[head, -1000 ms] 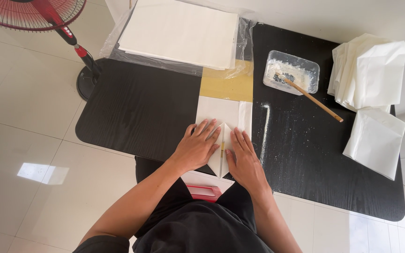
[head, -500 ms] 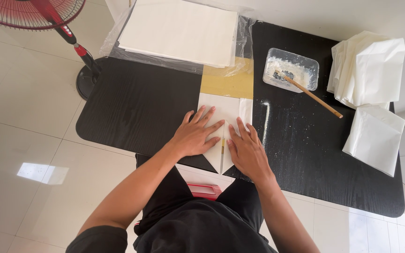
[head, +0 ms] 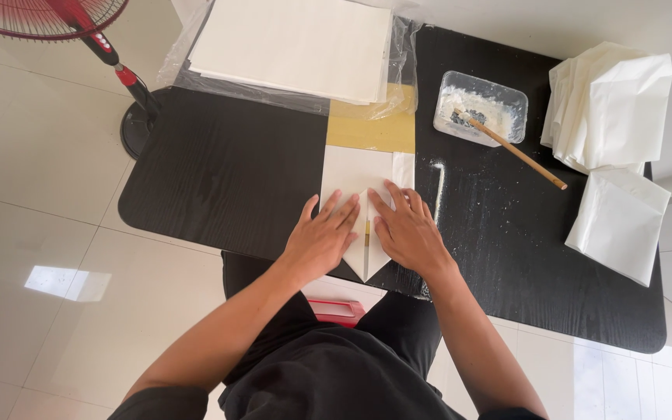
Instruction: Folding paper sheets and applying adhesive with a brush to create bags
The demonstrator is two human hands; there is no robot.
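Both hands lie flat, fingers spread, pressing the folded white paper (head: 355, 179) at the near edge of the black table (head: 227, 171); the left hand (head: 322, 241) and right hand (head: 407, 233) have slid slightly toward the body since half a second ago, exposing more paper beyond. The paper's long axis runs away from the person, its folded point aimed at the near edge. Farther off sit a paste tub (head: 480, 107), a stack of white sheets (head: 293, 43), and a red fan (head: 56, 15) on pale floor tiles.
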